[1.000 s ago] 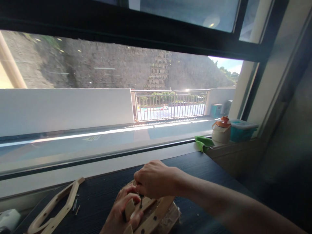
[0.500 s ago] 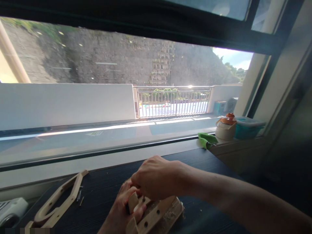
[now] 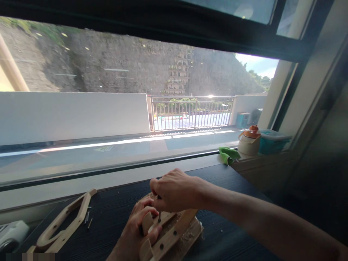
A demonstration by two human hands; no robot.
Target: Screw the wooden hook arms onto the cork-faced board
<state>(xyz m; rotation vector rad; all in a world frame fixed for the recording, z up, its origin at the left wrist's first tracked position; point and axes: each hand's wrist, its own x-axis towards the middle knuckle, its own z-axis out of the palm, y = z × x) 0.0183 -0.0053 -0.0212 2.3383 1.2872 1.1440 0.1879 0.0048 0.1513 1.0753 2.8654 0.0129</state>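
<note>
My right hand [image 3: 175,190] is closed around the top of a screwdriver [image 3: 159,215], its handle hidden in the fist. The thin dark shaft points down to a light wooden part [image 3: 170,237] with round holes. My left hand [image 3: 141,221] grips that wooden part, its fingers wrapped over the near-left side beside the shaft. Under the part lies a wooden board [image 3: 194,239] strewn with shavings. To the left rests a second wooden frame [image 3: 65,221], with several screws [image 3: 87,217] beside it.
The dark table [image 3: 108,214] meets a white window sill [image 3: 81,186]. A green cloth [image 3: 228,156], a cream bottle with an orange lid [image 3: 248,143] and a teal box [image 3: 273,141] stand at the right end. A white object [image 3: 12,235] is at lower left.
My right hand has risen slightly and turned on the tool, so more of the shaft shows beneath it. The left hand still holds the wooden part. The view has shifted a little.
</note>
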